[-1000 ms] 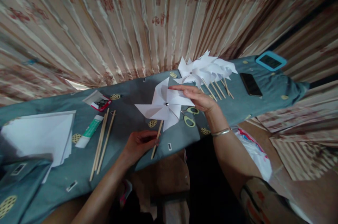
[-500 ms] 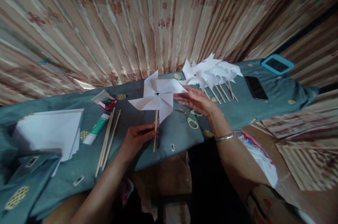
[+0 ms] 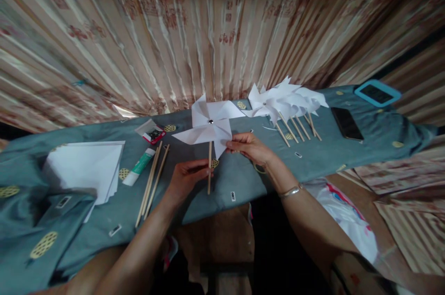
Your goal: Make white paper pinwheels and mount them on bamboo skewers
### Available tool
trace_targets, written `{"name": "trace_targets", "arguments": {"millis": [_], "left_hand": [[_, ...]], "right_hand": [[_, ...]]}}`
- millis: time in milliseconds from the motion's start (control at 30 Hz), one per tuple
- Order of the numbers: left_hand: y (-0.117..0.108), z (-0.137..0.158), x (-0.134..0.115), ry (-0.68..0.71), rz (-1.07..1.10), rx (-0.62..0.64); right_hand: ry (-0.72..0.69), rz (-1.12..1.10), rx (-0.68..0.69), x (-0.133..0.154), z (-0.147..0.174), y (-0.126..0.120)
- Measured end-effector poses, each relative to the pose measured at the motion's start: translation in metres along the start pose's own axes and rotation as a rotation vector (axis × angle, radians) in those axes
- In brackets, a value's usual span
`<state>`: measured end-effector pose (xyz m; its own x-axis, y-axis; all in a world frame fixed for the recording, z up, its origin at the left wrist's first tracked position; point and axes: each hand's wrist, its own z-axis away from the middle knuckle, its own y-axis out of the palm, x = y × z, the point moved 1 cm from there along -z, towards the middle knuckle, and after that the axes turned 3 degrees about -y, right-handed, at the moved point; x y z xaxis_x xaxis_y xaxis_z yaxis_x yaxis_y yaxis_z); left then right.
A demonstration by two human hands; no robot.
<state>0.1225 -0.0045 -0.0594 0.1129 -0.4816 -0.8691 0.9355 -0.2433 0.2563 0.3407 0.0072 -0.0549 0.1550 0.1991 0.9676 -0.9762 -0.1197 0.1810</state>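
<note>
A white paper pinwheel [image 3: 212, 121] with a dark shiny pin at its centre stands upright before me, facing my way. My left hand [image 3: 189, 177] is closed in a pinch on its wooden stick [image 3: 210, 160]. At the lower right blade, the thumb and fingers of my right hand [image 3: 248, 147] are pinched on the paper edge. Under that hand the scissors' yellow-green handle [image 3: 259, 168] shows in part; the rest is hidden. Several finished pinwheels [image 3: 285, 98] lie overlapped at the back right, their sticks pointing toward me.
Left on the cloth-covered table [image 3: 222, 202] are a stack of white paper [image 3: 83, 165], a glue stick [image 3: 139, 167], several loose sticks [image 3: 151, 184] and a small red packet [image 3: 153, 133]. Rightward lie a black phone [image 3: 346, 123] and a blue-framed device [image 3: 378, 93]. A curtain [image 3: 208, 31] hangs behind.
My right hand has gone from open fingers beside the right blade to a pinch on the lower right blade. My left hand still grips the stick. The view has shifted slightly left.
</note>
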Motion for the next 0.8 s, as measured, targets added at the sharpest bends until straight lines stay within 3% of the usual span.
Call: {"name": "trace_targets", "arguments": {"millis": [367,533,800], "left_hand": [[0.0,-0.002,0.005,0.058,-0.105,-0.016],[0.002,-0.002,0.009,0.041,-0.119,0.044],[0.004,-0.001,0.013,0.054,-0.077,0.025]], "right_hand": [[0.023,-0.059,0.033,-0.003,0.001,0.012],[-0.013,-0.019,0.059,-0.008,-0.001,0.016],[-0.017,0.055,0.06,-0.004,-0.001,0.02]]}}
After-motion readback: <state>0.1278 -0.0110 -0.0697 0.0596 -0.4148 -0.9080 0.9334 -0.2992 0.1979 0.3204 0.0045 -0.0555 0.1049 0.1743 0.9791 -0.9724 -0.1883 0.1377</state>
